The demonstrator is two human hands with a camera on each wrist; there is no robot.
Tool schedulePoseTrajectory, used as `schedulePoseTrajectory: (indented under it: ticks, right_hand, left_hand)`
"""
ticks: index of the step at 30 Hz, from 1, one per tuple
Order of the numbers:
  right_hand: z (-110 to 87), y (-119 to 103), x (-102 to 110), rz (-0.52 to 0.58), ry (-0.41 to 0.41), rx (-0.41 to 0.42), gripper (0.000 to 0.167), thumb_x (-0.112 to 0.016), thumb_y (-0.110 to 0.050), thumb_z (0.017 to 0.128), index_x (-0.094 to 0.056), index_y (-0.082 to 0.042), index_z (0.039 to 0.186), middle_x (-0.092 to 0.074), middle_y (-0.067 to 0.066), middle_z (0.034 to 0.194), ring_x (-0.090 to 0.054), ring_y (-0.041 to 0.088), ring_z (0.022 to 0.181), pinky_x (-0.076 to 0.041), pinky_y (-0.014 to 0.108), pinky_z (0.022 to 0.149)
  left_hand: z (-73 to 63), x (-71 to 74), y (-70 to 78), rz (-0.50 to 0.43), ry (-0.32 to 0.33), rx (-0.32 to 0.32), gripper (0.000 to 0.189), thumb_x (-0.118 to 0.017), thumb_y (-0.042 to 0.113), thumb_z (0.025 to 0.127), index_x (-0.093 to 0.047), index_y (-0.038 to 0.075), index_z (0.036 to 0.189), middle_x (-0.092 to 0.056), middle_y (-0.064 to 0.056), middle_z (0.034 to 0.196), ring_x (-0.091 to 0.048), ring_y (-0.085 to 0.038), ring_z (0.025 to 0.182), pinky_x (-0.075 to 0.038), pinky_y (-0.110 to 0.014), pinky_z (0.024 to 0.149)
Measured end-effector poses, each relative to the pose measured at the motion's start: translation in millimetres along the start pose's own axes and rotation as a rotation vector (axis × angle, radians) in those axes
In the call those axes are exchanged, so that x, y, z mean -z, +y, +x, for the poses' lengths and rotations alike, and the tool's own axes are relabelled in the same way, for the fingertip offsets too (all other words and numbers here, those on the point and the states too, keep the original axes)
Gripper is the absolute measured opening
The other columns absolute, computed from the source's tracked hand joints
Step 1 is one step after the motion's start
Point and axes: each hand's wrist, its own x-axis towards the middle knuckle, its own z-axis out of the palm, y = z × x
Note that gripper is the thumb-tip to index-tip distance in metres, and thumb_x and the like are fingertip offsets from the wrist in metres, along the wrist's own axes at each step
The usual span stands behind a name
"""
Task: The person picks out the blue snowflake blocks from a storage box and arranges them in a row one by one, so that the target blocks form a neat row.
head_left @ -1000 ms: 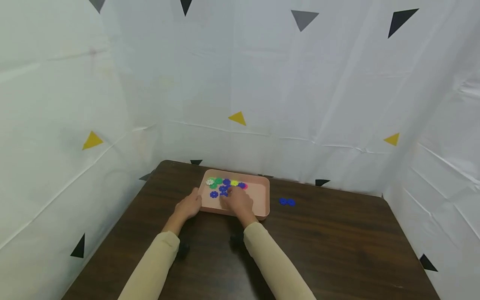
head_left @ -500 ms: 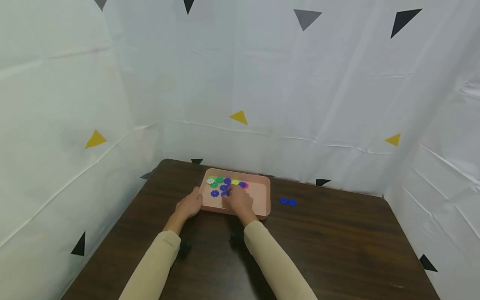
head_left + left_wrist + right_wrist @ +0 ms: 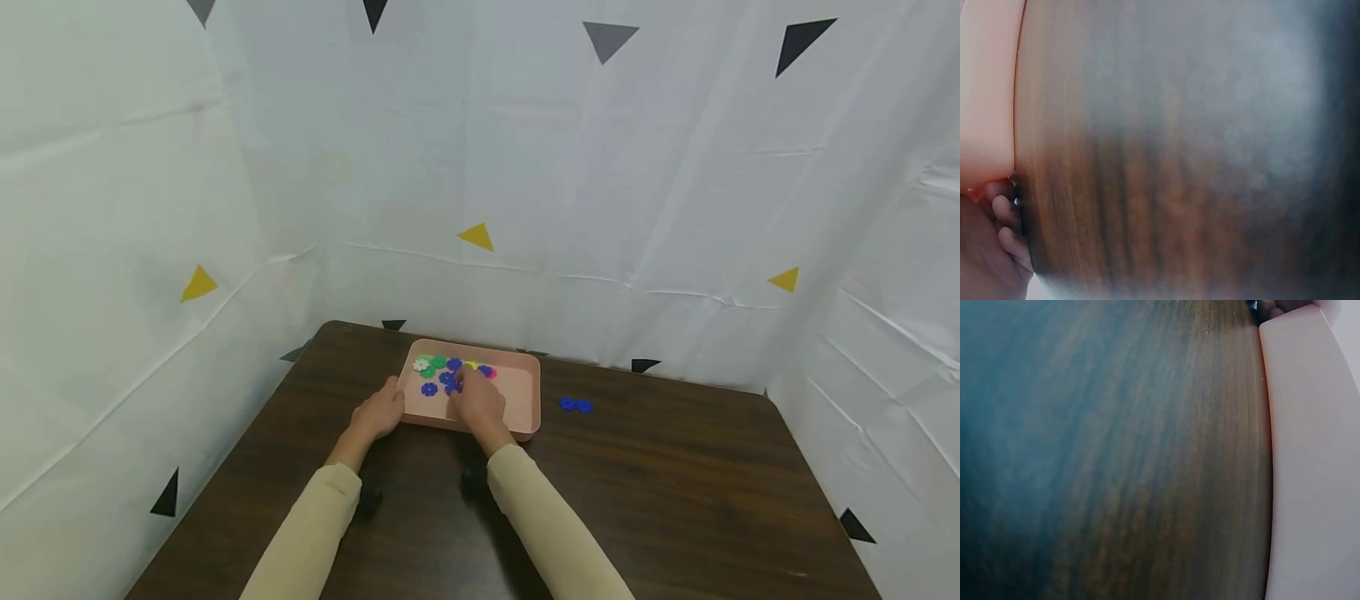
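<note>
A shallow pink tray (image 3: 522,398) lies near the table's back edge. My left hand (image 3: 377,410) grips its left side near the front corner; in the left wrist view, curled fingers (image 3: 1012,240) sit against the tray wall (image 3: 985,94). Over the tray's middle, my right hand (image 3: 480,402) reaches down among flower-shaped plastic discs. Its fingertips touch or nearly touch blue discs (image 3: 446,378), but the back of the hand hides whether one is pinched. Also inside are a white disc (image 3: 421,364), green discs (image 3: 438,362), a yellow disc (image 3: 471,365) and a pink disc (image 3: 492,373).
Two blue discs (image 3: 575,405) lie side by side on the dark wooden table (image 3: 675,475), right of the tray. A white sheet (image 3: 540,167) with coloured triangles hangs behind and on both sides. The right wrist view shows mostly tabletop and the tray's outer wall (image 3: 1310,456).
My right fingertips have shifted slightly among the blue discs, and a blue disc by the thumb has moved a little to the right. The left hand keeps its place on the tray.
</note>
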Motion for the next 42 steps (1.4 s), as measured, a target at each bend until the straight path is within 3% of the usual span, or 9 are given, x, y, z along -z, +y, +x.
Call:
schedulePoseTrajectory:
  ticks: [8,21,31,42]
  right_hand:
    - [1.0,1.8,-0.1,-0.005,0.014,0.012,0.024,-0.068,-0.022,0.104,-0.071,-0.019,0.128,-0.077,0.004,0.125,-0.068,0.026,0.097,-0.054,0.054,0.096]
    - [1.9,4.9,1.6,0.024,0.017,0.007,0.023,-0.067,-0.024,0.105,-0.073,-0.021,0.126,-0.077,0.003,0.117,-0.066,0.023,0.091,-0.054,0.051,0.092]
    - [2.2,4.6,12.5,0.033,0.066,0.013,0.019,-0.067,-0.024,0.104,-0.075,-0.023,0.122,-0.077,0.002,0.11,-0.066,0.021,0.085,-0.055,0.049,0.087]
    - [-8.2,4.9,25.2,0.047,0.103,0.026,0.022,-0.067,-0.025,0.104,-0.077,-0.021,0.123,-0.079,0.003,0.116,-0.069,0.022,0.09,-0.057,0.048,0.085]
  left_hand:
    - [-2.7,2.0,2.6,-0.009,-0.001,0.01,0.054,-0.028,0.032,0.114,-0.034,0.006,0.16,-0.059,-0.025,0.149,-0.062,-0.04,0.114,-0.043,-0.066,0.106]
    - [-3.4,2.5,3.0,0.0,-0.008,0.004,0.055,-0.028,0.031,0.114,-0.031,0.004,0.162,-0.053,-0.027,0.156,-0.06,-0.044,0.125,-0.041,-0.068,0.112]
    - [-1.8,5.1,0.1,-0.016,-0.023,0.011,0.058,-0.028,0.032,0.114,-0.027,0.004,0.164,-0.048,-0.027,0.161,-0.057,-0.046,0.135,-0.037,-0.07,0.116]
    - [-4.6,5.5,4.7,-0.007,-0.026,0.004,0.054,-0.028,0.032,0.115,-0.032,0.004,0.16,-0.056,-0.026,0.15,-0.06,-0.041,0.118,-0.042,-0.066,0.11]
